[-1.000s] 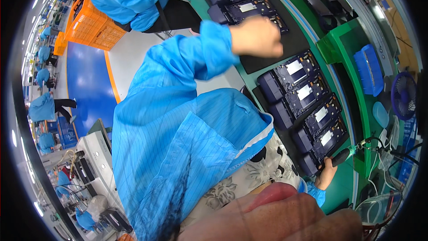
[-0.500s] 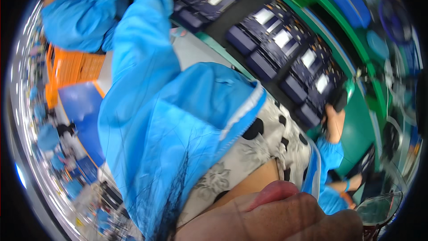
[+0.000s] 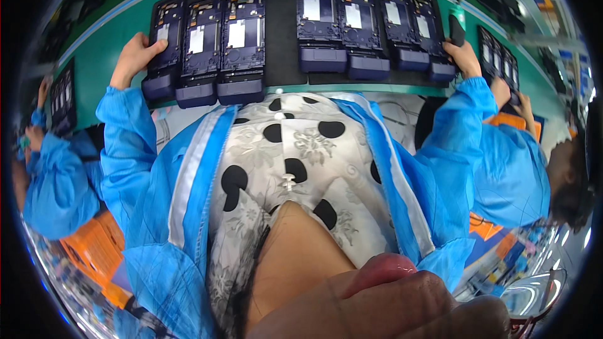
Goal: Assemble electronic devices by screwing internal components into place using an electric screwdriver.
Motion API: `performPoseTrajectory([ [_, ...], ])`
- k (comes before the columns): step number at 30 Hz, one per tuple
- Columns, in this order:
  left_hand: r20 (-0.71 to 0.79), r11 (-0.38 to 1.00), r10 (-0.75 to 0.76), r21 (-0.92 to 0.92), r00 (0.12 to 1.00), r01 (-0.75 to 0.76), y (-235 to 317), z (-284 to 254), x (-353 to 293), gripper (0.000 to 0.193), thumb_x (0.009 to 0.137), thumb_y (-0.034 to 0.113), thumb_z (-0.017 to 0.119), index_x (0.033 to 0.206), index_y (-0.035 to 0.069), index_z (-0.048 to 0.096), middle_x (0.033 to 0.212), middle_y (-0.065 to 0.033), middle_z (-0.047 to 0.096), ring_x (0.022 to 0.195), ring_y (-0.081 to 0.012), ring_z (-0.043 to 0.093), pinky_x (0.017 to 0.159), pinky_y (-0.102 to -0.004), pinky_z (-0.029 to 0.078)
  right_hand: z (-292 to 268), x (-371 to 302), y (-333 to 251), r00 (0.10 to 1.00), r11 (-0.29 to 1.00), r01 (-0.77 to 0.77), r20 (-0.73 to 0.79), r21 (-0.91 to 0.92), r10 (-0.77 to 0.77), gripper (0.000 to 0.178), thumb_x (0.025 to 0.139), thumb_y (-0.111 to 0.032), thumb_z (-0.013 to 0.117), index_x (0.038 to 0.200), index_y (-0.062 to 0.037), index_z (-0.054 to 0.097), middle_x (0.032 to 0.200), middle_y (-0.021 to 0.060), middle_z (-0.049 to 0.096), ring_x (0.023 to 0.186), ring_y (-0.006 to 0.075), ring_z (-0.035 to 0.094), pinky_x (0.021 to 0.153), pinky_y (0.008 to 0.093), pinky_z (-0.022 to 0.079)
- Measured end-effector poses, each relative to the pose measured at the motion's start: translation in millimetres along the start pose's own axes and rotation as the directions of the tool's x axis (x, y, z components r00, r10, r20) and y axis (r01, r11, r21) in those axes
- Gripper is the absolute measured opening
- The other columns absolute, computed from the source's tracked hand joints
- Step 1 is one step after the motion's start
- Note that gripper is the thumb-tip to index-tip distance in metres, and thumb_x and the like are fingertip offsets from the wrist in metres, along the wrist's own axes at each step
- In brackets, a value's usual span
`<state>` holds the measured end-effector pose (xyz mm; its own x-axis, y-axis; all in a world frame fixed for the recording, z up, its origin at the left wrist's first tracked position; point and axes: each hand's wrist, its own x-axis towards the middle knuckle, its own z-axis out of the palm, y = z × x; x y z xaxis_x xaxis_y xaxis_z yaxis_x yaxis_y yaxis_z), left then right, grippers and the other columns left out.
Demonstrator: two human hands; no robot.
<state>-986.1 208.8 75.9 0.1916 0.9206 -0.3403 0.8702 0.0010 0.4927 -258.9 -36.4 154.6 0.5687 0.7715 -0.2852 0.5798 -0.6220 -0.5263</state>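
Mostly, the risk sits at the two ends of the row. At the left end, the left hand [image 3: 132, 58] has its thumb laid over the face of the leftmost housing [image 3: 164, 41] with the other fingers along its outer side, so it looks pinched at that edge; a squeeze slipping inward could press on the exposed inner parts. That housing stands close against the two dark housings [image 3: 221, 37] to its right on the black mat [image 3: 281, 37], and a sideways push might drive it into them and shift all three. Their thick lower blocks come down to about the near edge of the green table [image 3: 94, 78], nearer the body than the right-hand four, so a careless pull toward the white patterned top [image 3: 301, 132] could tip one off. At the right end, the right hand [image 3: 465, 58] has its fingers curled by the outer side of the rightmost housing [image 3: 428, 25]; whether they pinch it or only touch it, I cannot tell. Just above them hangs a dark-handled tool with a green collar [image 3: 456, 30], and a knock from the knuckles could swing it against the open housing. Beyond, a co-worker [image 3: 510, 172] sits near the right sleeve [image 3: 455, 116], so an elbow moved outward might bump that person and jerk the hand.
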Motion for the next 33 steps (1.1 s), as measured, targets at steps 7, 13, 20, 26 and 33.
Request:
performPoseTrajectory([
  [7,-0.084,0.998,0.001,-0.057,0.996,-0.006,-18.7,-7.6,-15.7,0.061,0.074,0.050,0.081,0.092,-0.003,0.054,0.077,-0.0128,0.062,0.059,-0.0189,0.061,0.047,-0.0332,0.048,15.9,-3.8,-17.3,0.995,0.994,0.100,-0.015,0.030,-0.100,0.049,0.075,-0.022,0.080,0.113,0.0017,0.060,0.089,0.0084,0.066,0.069,0.0166,0.060,0.065,0.0302,0.050],
  [13,0.195,0.993,-0.052,0.118,0.979,0.029,26.6,-60.9,-0.2,0.045,0.081,0.042,0.077,0.084,-0.001,0.065,0.065,-0.0071,0.062,0.059,-0.0161,0.061,0.050,-0.0327,0.048,13.6,-25.9,-10.5,0.993,0.992,0.059,-0.110,0.111,-0.046,0.052,0.077,-0.021,0.079,0.121,-0.0006,0.060,0.081,0.0032,0.064,0.060,0.0099,0.053,0.053,0.0278,0.042],
  [20,-0.434,0.788,0.496,-0.140,0.752,-0.600,165.5,-113.8,70.3,0.035,0.082,0.034,0.072,0.095,0.002,0.071,0.078,-0.0111,0.067,0.072,-0.0213,0.063,0.065,-0.0353,0.048,-6.1,-68.4,-58.7,0.935,0.746,0.239,-0.356,0.622,-0.004,0.022,0.089,-0.023,0.073,0.093,-0.0061,0.059,0.067,-0.0001,0.052,0.055,0.0103,0.049,0.051,0.0275,0.040],
  [26,-0.163,0.714,0.656,0.452,0.737,-0.535,293.5,-73.6,136.8,0.035,0.073,0.033,0.074,0.087,0.001,0.075,0.086,-0.0226,0.070,0.084,-0.0380,0.069,0.077,-0.0441,0.055,-2.2,-106.0,-116.2,0.829,0.434,0.559,-0.487,0.706,-0.276,0.014,0.094,-0.012,0.065,0.091,-0.0057,0.053,0.070,0.0054,0.051,0.059,0.0148,0.050,0.057,0.0286,0.044],
  [33,-0.098,0.674,0.574,0.621,0.813,-0.401,305.7,-41.2,208.3,0.042,0.069,0.038,0.076,0.082,-0.001,0.074,0.090,-0.0257,0.069,0.086,-0.0385,0.069,0.079,-0.0466,0.055,8.5,-138.2,-129.0,0.733,0.707,0.545,-0.666,0.450,-0.140,0.029,0.084,-0.013,0.074,0.104,0.0000,0.058,0.072,0.0042,0.056,0.062,0.0149,0.057,0.061,0.0277,0.046],
])
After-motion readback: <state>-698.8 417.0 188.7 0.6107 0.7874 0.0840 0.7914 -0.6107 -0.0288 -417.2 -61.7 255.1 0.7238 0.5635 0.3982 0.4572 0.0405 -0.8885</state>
